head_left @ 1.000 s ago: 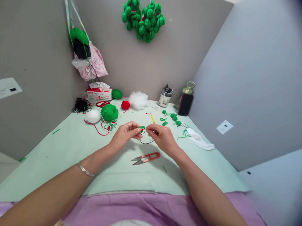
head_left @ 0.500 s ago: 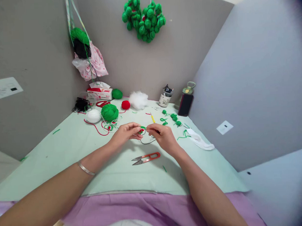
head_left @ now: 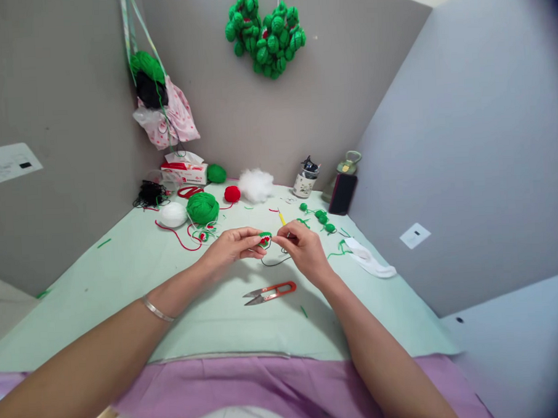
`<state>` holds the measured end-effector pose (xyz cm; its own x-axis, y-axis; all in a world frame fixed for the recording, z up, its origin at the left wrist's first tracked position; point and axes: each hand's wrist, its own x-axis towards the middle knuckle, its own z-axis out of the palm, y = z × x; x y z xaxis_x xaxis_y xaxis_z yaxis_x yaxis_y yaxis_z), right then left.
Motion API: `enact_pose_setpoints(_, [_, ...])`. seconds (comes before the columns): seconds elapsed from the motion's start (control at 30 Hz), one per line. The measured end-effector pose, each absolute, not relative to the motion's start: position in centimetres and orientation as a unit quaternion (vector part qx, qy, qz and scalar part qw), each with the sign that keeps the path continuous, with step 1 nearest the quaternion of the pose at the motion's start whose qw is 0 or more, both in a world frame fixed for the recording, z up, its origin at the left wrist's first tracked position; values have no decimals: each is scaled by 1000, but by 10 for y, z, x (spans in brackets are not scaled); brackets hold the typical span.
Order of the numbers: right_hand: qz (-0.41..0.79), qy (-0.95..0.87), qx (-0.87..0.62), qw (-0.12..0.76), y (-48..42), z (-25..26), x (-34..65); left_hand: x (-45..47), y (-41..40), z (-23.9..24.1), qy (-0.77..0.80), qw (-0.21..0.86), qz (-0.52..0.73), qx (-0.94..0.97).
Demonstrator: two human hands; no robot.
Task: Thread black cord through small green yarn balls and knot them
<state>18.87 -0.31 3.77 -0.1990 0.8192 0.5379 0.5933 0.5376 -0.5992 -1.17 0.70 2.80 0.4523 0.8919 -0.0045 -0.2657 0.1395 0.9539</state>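
Note:
My left hand pinches a small crocheted piece in green, white and red by its left side. Close against the piece's right edge, my right hand has thumb and forefinger pressed together; whatever is between them is too small to make out. A black thread loops below the piece toward the right hand. Thread snips with an orange handle lie on the table below both hands, blades pointing left. Just beyond the right hand lies a yellow-handled tool, partly covered by that hand.
Green, white and red yarn balls sit at the back left, beside white stuffing. Small green crocheted balls, a phone and a pen cup stand right. A green crocheted bunch hangs above.
The crocheted piece has turned so more of its red and white face shows. My right hand has shifted slightly right and up, now covering part of the yellow-handled tool.

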Motion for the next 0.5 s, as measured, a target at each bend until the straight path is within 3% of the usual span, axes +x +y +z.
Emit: enact_pose_setpoints(0.5, [175, -772, -418, 446, -1, 40, 191, -12, 5, 33, 312, 700, 405, 499])
